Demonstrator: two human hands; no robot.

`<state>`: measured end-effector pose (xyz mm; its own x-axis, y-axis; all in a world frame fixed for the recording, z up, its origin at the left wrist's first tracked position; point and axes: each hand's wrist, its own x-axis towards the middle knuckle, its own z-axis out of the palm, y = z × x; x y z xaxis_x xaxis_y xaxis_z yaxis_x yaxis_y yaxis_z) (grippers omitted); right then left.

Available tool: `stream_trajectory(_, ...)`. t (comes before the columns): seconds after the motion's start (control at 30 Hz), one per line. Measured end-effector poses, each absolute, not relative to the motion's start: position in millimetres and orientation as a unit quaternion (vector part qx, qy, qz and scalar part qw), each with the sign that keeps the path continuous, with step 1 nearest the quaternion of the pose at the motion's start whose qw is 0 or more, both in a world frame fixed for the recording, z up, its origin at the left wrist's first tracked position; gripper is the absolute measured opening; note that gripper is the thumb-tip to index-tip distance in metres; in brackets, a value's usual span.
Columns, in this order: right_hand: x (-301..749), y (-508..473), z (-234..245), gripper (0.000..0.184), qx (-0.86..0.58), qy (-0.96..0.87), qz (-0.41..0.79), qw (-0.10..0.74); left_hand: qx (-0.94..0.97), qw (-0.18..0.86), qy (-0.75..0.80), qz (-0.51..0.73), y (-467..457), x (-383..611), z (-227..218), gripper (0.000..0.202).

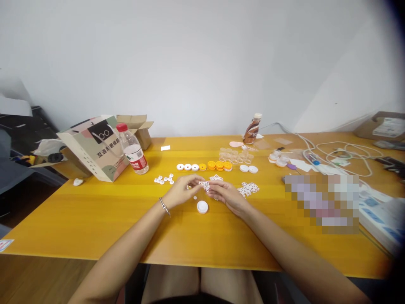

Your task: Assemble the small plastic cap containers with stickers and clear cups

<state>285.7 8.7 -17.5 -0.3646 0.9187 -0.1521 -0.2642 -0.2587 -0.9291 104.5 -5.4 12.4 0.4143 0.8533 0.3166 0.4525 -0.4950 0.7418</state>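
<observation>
My left hand and my right hand meet above the table, fingers closed in a pinch on a small white openwork piece with holes. A round white cap-like part lies just below them, and a tiny white disc sits near my left fingertips. More openwork pieces lie in a pile right of my right hand and in another pile behind it. Several small white parts are scattered left of my left hand. My fingers partly hide the held piece.
Behind the hands runs a row of white rings and orange rings, with clear cups and white discs. A water bottle and paper bag stand left. A brown bottle, cables and power strip are right.
</observation>
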Motion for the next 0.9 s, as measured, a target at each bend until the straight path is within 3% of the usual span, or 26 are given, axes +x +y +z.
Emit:
stream_trajectory(0.17, 286, 8, -18, 0.013, -0.369, -0.439, 0.712, 0.406, 0.828, 0.257, 0.381, 0.322, -4, 104, 14, 0.02)
stream_trajectory(0.5, 285, 7, -19, 0.015, -0.363, -0.45, 0.715, 0.393, 0.806, 0.309, 0.392, 0.319, -5, 108, 6, 0.021)
stream_trajectory(0.9, 284, 5, -18, 0.013, -0.364, -0.468, 0.711, 0.379, 0.814, 0.248, 0.413, 0.325, -5, 109, 8, 0.017)
